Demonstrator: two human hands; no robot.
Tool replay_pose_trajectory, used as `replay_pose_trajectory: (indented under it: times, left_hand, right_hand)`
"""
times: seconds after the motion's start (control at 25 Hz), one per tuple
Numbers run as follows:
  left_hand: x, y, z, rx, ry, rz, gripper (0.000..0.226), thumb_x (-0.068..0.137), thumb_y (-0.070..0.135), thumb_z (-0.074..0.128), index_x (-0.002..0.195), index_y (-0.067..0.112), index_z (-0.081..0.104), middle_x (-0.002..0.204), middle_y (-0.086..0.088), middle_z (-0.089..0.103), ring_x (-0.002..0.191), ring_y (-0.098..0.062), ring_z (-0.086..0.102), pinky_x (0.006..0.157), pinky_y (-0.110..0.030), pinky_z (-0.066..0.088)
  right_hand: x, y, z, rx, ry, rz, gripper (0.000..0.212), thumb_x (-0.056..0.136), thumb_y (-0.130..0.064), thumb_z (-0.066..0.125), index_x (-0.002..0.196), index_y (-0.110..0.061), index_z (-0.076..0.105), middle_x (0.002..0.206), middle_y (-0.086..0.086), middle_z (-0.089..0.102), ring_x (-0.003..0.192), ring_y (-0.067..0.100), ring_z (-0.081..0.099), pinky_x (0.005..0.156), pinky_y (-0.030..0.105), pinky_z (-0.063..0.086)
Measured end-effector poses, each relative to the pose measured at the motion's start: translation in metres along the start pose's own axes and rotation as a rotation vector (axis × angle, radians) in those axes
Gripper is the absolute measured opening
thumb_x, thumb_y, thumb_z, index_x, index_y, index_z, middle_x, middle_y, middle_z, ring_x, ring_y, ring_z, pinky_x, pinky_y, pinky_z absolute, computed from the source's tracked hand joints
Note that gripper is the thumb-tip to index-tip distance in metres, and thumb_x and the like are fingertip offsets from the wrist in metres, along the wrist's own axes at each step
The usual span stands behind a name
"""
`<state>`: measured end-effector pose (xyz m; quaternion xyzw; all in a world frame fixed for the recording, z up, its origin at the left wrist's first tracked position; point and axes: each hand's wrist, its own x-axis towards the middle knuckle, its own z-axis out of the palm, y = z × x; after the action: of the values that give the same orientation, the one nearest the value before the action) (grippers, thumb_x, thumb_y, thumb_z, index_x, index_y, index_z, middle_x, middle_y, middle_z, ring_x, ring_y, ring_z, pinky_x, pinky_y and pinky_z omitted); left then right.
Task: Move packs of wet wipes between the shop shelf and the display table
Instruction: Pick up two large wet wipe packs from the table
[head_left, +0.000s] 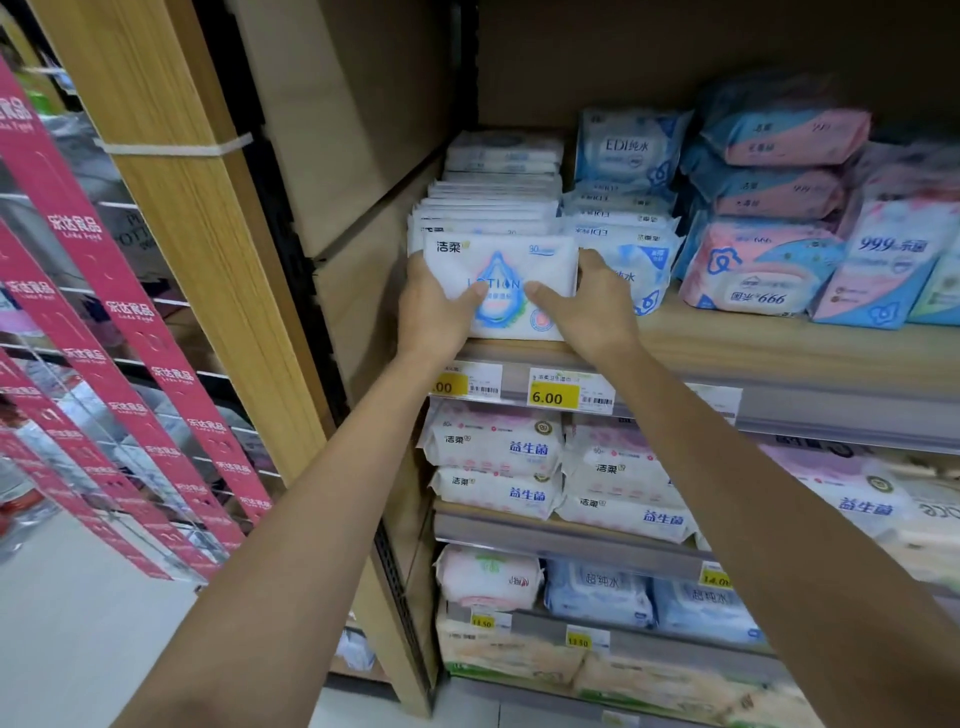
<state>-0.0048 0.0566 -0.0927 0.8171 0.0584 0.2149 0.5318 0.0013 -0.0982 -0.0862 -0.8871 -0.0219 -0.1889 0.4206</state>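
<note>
Display table: not in view. Right-hand packs on the upper shelf (779, 343) are blurred; print mostly unreadable there. Lower shelves are partly cut off by the right forearm and the frame edge. Leftmost price tag (464, 382) is partly covered by the left wrist; only ".00" shows. Neighbouring tag (569, 392) reads 6.00.

Pack of wet wipes (501, 286): white, flat, rectangular, soft wrapper; blue water-drop graphic at centre with "LOTION" across it, dark brand characters top left, "80" top right, small pink round mark bottom right. It stands upright at the front edge of the upper shelf, near the shelf's left end, as the front item of a row of like white packs (493, 205) running back toward the rear wall. Blue-white packs (626, 150) sit just beside on the right.

Left hand (434, 312): clasps the pack's left edge, thumb laid on the front face; fingers hidden behind.
Right hand (587, 306): clasps the right edge, thumb on the front face; fingers likewise hidden.
</note>
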Motion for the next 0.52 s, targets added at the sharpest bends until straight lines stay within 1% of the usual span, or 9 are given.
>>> replay_pose_trajectory:
  times: [0.12, 0.16, 0.24, 0.32, 0.36, 0.44, 0.52]
  left_hand:
    - [-0.002, -0.005, -0.009, 0.05, -0.003, 0.065, 0.076, 0.077, 0.008, 0.074, 0.14, 0.01, 0.033, 0.136, -0.006, 0.05, 0.124, -0.017, 0.049, 0.101, -0.026, 0.041]
    - [-0.005, -0.009, -0.01, 0.08, 0.015, 0.093, 0.077, 0.076, 0.003, 0.073, 0.141, 0.01, 0.033, 0.136, -0.006, 0.049, 0.123, -0.017, 0.05, 0.102, -0.027, 0.041]
    - [-0.013, -0.016, -0.01, 0.156, 0.062, 0.171, 0.061, 0.078, -0.002, 0.066, 0.133, 0.012, 0.043, 0.131, -0.007, 0.048, 0.116, -0.018, 0.052, 0.099, -0.029, 0.044]
    - [-0.018, -0.021, -0.008, 0.265, 0.108, 0.23, 0.042, 0.082, 0.0, 0.058, 0.121, 0.015, 0.055, 0.128, -0.006, 0.046, 0.112, -0.02, 0.053, 0.092, -0.026, 0.045]
    - [-0.018, -0.022, -0.007, 0.324, 0.122, 0.246, 0.038, 0.083, 0.002, 0.056, 0.118, 0.015, 0.059, 0.127, -0.007, 0.045, 0.112, -0.021, 0.052, 0.089, -0.026, 0.045]
    - [-0.018, -0.02, -0.005, 0.405, 0.133, 0.262, 0.038, 0.083, 0.004, 0.052, 0.119, 0.014, 0.061, 0.128, -0.008, 0.045, 0.115, -0.024, 0.049, 0.091, -0.034, 0.046]
    - [-0.017, -0.017, -0.003, 0.432, 0.125, 0.24, 0.04, 0.084, 0.008, 0.052, 0.123, 0.013, 0.06, 0.13, -0.007, 0.046, 0.119, -0.025, 0.046, 0.093, -0.038, 0.045]
  right_hand:
    - [0.004, 0.003, -0.004, -0.038, 0.031, 0.029, 0.05, 0.082, -0.042, 0.069, 0.109, -0.003, 0.055, 0.1, 0.011, 0.065, 0.091, 0.027, 0.06, 0.076, 0.04, 0.05]
    - [0.005, 0.004, -0.004, -0.042, 0.041, 0.046, 0.05, 0.082, -0.042, 0.069, 0.109, -0.002, 0.055, 0.101, 0.012, 0.065, 0.092, 0.027, 0.06, 0.074, 0.038, 0.049]
    - [0.007, 0.003, 0.001, -0.073, 0.072, 0.052, 0.053, 0.083, -0.042, 0.069, 0.112, -0.001, 0.053, 0.105, 0.014, 0.065, 0.097, 0.03, 0.06, 0.072, 0.035, 0.046]
    - [0.008, -0.002, 0.008, -0.079, 0.082, 0.033, 0.053, 0.083, -0.038, 0.069, 0.115, 0.001, 0.052, 0.108, 0.014, 0.063, 0.102, 0.031, 0.059, 0.074, 0.033, 0.043]
    - [0.01, -0.004, 0.012, -0.065, 0.081, 0.029, 0.051, 0.083, -0.035, 0.069, 0.115, 0.001, 0.051, 0.106, 0.014, 0.062, 0.103, 0.031, 0.058, 0.073, 0.03, 0.04]
    - [0.01, -0.006, 0.017, -0.018, 0.085, 0.029, 0.044, 0.083, -0.024, 0.07, 0.114, 0.001, 0.05, 0.103, 0.014, 0.061, 0.101, 0.029, 0.058, 0.072, 0.027, 0.037]
    - [0.01, -0.004, 0.02, 0.011, 0.078, 0.013, 0.04, 0.079, -0.013, 0.07, 0.112, -0.001, 0.05, 0.105, 0.016, 0.062, 0.101, 0.03, 0.058, 0.074, 0.028, 0.04]
